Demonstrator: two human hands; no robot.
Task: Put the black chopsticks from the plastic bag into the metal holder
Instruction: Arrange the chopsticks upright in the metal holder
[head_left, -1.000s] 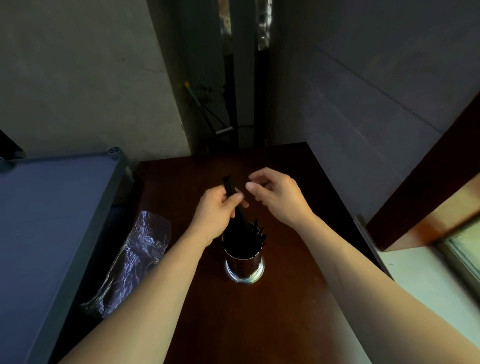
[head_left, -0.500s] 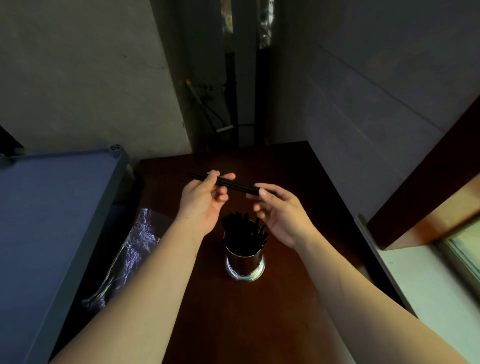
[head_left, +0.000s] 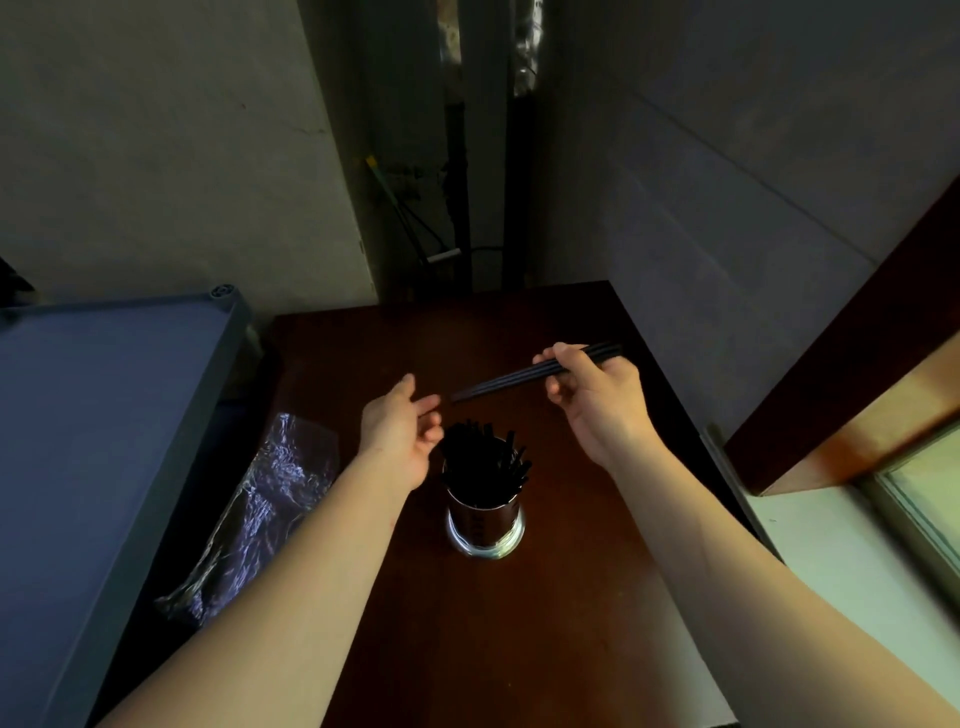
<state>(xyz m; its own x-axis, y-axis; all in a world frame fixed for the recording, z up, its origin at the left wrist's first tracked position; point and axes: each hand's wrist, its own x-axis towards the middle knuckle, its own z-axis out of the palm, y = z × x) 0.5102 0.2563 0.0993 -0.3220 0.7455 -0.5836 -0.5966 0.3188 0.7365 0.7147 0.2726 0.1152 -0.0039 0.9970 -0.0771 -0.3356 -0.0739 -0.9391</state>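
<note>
A shiny metal holder (head_left: 484, 525) stands on the dark wooden table (head_left: 519, 649), packed with several black chopsticks (head_left: 485, 460). My right hand (head_left: 592, 400) grips a few black chopsticks (head_left: 511, 378) near their thick end; they lie almost level above the holder, tips pointing left. My left hand (head_left: 402, 434) hovers just left of the holder with loosely curled fingers and holds nothing. A crumpled clear plastic bag (head_left: 260, 509) lies at the table's left edge with dark chopsticks dimly visible inside.
A grey shelf surface (head_left: 93, 441) runs along the left of the table. Walls close in behind and to the right, with pipes and cables in the back corner (head_left: 441, 208). A wooden beam and window sill (head_left: 857, 415) sit at the right.
The chopsticks passed from my left hand to my right, which drew them to the right. My left hand let go and dropped beside the holder.
</note>
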